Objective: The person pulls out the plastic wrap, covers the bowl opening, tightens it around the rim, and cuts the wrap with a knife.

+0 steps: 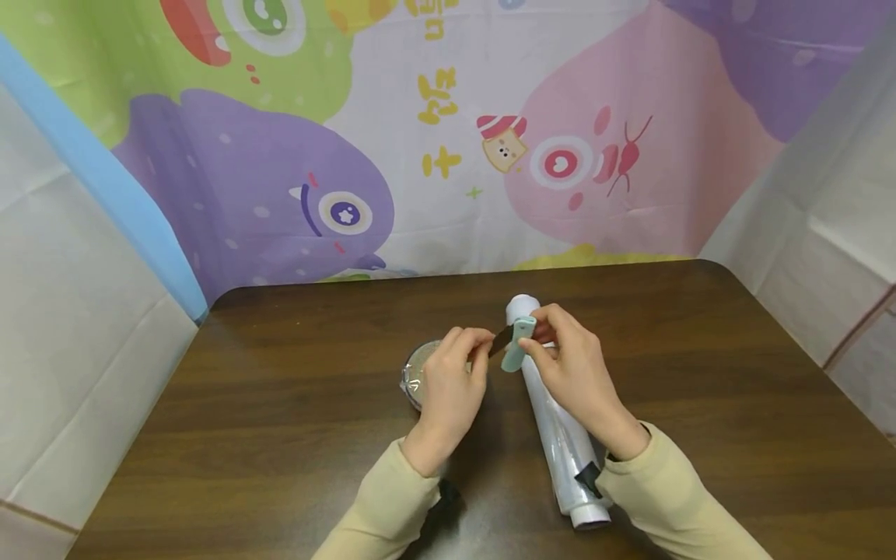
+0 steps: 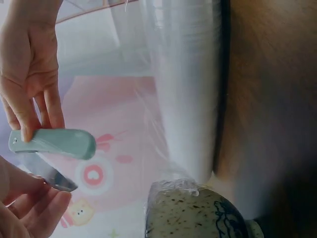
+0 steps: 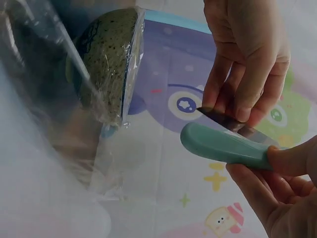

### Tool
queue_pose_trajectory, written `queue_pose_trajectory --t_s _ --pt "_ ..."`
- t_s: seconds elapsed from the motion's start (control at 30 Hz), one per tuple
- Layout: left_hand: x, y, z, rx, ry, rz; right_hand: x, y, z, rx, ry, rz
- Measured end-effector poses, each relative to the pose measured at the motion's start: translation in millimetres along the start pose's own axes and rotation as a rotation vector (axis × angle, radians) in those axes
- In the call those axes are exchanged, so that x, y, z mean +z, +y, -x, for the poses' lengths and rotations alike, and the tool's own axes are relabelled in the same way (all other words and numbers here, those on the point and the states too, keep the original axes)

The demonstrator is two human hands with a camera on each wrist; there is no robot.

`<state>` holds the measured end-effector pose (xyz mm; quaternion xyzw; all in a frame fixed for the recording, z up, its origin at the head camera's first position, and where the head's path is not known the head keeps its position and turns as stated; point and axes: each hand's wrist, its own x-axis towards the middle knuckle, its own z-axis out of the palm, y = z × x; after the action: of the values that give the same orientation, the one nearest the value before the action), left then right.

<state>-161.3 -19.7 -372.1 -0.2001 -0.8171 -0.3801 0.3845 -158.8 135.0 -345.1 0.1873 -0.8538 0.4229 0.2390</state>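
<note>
Over the middle of the table, a folding knife with a pale green handle (image 1: 518, 344) is held between both hands. My right hand (image 1: 575, 367) pinches that handle between thumb and fingers. With thumb and fingertips, my left hand (image 1: 451, 379) pinches the blade (image 3: 233, 124), which stands partly folded out at an angle to the handle. Behind the left hand sits a round bowl (image 3: 111, 64) with a speckled, blue-patterned wall and clear film stretched over its top; in the head view the hand hides part of it.
A long roll of cling film (image 1: 560, 435) lies on the brown wooden table (image 1: 315, 451), under and beside the right hand. Loose film (image 3: 106, 173) hangs near the bowl in the right wrist view. A cartoon-printed cloth (image 1: 448, 218) stands behind the table's far edge.
</note>
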Motion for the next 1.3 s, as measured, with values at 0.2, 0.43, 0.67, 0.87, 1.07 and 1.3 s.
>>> queue_pose_trajectory --t_s 0.2,0.43,0.67,0.87,1.07,1.3 --pt "4.1 3.1 3.8 -0.007 -0.038 0.039 2.0 -2.3 -0.7 0.022 -0.004 -0.042" --pt "5.2 4.6 4.8 0.007 -0.087 0.047 -0.5 -2.3 -0.5 0.047 -0.029 -0.079" --pt "-0.4 -1.4 -2.0 0.023 -0.149 0.057 -14.7 2.9 -6.2 0.174 -0.104 -0.196" --pt "-14.3 -17.8 -9.4 -0.052 -0.188 -0.035 -42.1 29.7 -13.4 0.314 -0.120 -0.322" --pt "-28.2 -42.3 -5.8 -0.166 -0.264 -0.122 -58.5 68.5 -6.4 0.537 -0.248 -0.104" --pt "-39.3 -61.3 -3.2 -0.236 -0.273 -0.168 -51.1 107.2 6.6 0.638 -0.471 0.187"
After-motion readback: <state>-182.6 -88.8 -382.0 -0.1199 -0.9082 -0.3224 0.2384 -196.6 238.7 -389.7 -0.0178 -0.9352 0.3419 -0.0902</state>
